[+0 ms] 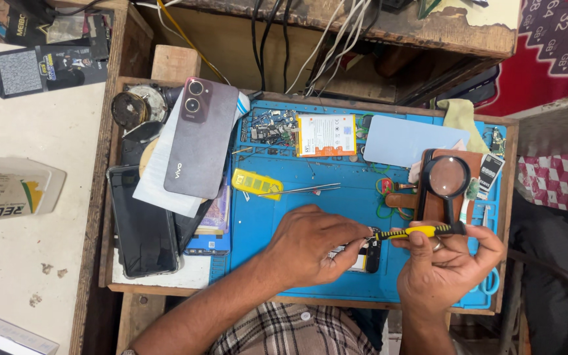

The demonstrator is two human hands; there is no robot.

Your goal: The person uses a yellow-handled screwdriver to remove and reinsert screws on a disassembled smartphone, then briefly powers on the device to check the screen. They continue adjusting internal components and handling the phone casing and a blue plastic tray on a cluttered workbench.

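Yellow-and-black screwdriver point(415, 231), held level, tip touching small dark phone point(363, 255). Phone flat on blue mat, partly covered.

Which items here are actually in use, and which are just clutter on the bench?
In use:
- left hand, steadying the small dark phone part
- right hand, holding the yellow-and-black screwdriver
- blue rubber work mat

Lying about:
- purple-grey phone back cover
- black phone lying screen-up
- white-and-orange flat battery
- black-rimmed magnifying glass
- metal tweezers
- yellow flat plastic tool

Two hands point(310, 246), one screwdriver point(419, 231), one magnifier point(447, 177), one battery point(326, 135).
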